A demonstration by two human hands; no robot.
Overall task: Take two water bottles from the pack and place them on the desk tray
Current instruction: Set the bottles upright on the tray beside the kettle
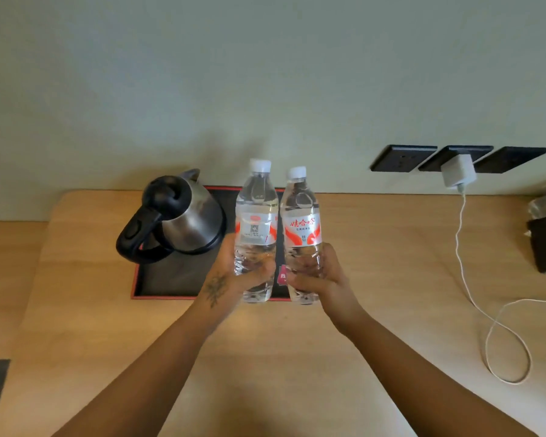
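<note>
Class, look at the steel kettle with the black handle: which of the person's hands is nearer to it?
Left. The left hand, gripping a clear water bottle, sits just right of the steel kettle; the right hand holds the second bottle farther right.

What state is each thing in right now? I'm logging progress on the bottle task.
Left bottle: capped, upright, held by left hand.
Right bottle: capped, upright, held by right hand.
Tray: on desk, kettle on it.
Kettle: lid shut, upright.
Charger: plugged into wall socket, cable loose on desk.
</note>
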